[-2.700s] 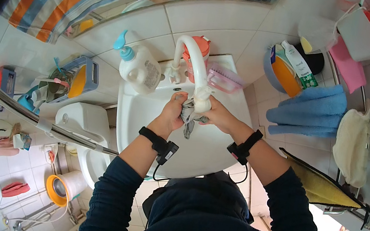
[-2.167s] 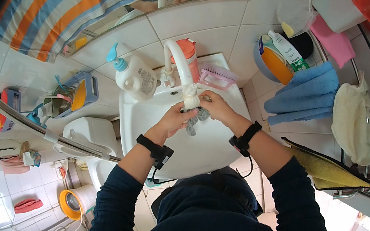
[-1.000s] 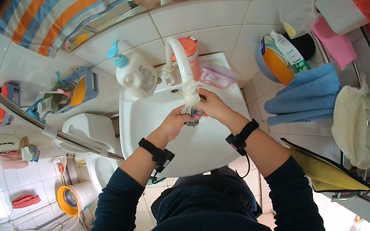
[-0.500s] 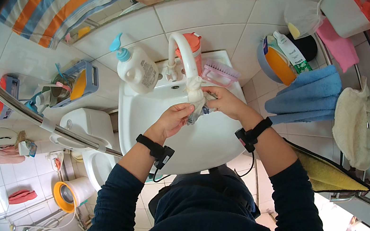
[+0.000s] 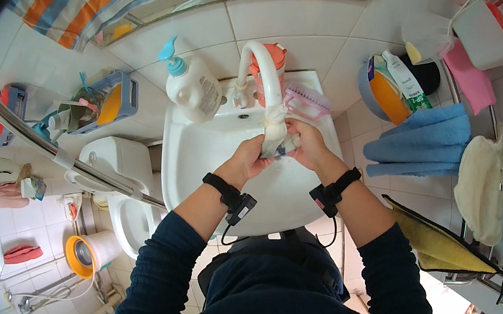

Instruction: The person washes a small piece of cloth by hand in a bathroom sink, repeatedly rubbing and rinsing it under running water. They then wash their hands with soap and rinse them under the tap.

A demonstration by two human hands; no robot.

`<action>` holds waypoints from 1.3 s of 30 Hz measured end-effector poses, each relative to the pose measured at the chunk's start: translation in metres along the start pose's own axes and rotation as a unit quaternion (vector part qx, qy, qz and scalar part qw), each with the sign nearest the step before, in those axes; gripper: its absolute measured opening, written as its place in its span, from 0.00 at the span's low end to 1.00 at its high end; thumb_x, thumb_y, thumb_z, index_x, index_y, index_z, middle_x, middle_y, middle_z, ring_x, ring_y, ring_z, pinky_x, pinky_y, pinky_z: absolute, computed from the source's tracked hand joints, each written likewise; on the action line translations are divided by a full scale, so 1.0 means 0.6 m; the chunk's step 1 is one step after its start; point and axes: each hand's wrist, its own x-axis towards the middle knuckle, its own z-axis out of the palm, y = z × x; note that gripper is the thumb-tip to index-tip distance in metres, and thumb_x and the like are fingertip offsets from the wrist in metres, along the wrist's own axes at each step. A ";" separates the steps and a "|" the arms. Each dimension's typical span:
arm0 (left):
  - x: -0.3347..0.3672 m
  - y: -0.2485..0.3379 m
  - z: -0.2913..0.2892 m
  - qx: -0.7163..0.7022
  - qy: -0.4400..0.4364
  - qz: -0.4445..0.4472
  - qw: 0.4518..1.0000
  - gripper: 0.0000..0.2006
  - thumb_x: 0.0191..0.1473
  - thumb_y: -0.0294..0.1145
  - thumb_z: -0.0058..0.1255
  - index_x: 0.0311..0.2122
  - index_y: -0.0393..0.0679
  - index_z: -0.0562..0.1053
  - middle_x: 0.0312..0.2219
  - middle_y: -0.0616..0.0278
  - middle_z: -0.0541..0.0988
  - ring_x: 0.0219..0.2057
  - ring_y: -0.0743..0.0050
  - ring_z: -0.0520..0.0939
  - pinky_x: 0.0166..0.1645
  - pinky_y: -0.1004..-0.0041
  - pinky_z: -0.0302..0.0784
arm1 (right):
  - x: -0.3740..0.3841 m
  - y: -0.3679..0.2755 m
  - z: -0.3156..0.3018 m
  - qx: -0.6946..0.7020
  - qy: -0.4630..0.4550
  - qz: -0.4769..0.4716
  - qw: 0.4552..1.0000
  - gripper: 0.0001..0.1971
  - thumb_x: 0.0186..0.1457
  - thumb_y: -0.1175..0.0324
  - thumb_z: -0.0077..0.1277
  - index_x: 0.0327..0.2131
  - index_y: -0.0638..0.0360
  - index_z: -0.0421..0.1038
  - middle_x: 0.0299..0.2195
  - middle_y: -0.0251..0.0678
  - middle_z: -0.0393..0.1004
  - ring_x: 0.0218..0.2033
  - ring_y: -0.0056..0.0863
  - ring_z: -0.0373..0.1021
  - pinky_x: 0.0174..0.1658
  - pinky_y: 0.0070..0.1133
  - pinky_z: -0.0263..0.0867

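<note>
Both my hands meet under the spout of a white curved tap above a white washbasin. My left hand and my right hand together grip a small grey, wet-looking item; its kind is unclear. A whitish rag is tied around the spout's end, just above the item. Each wrist wears a black band with a cable. Dark blue sleeves cover my forearms.
A white pump bottle, an orange cup and a pink brush stand on the basin's back rim. To the right are blue towels, a cream cloth and a yellow cloth. A toilet and a metal rail lie left.
Both hands have stayed at the spout, shifting slightly around the grey item. The view has swung a little; nothing was let go.
</note>
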 end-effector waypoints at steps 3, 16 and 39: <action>-0.003 0.000 0.005 0.049 0.059 0.016 0.997 0.20 0.58 0.48 0.36 0.47 0.44 0.66 0.38 0.63 0.72 0.36 0.75 0.73 0.35 0.75 0.69 | 0.009 0.007 -0.015 -0.126 0.090 -0.078 0.985 0.14 0.49 0.67 0.41 0.41 0.59 0.67 0.38 0.35 0.68 0.40 0.29 0.67 0.41 0.29 0.64; -0.050 0.015 0.046 0.013 0.046 -0.084 0.995 0.21 0.56 0.57 0.33 0.48 0.56 0.64 0.45 0.67 0.68 0.45 0.68 0.70 0.46 0.56 0.67 | 0.038 0.081 -0.026 -0.342 0.105 -0.257 0.898 0.14 0.51 0.66 0.51 0.41 0.59 0.67 0.39 0.36 0.68 0.41 0.28 0.66 0.41 0.24 0.63; -0.005 -0.032 0.066 0.054 0.177 0.126 0.975 0.16 0.59 0.44 0.37 0.37 0.39 0.68 0.23 0.63 0.71 0.17 0.76 0.69 0.16 0.74 0.60 | 0.052 0.084 0.002 -0.455 0.203 -0.193 0.846 0.08 0.54 0.65 0.45 0.30 0.60 0.65 0.27 0.32 0.68 0.28 0.20 0.64 0.33 0.23 0.61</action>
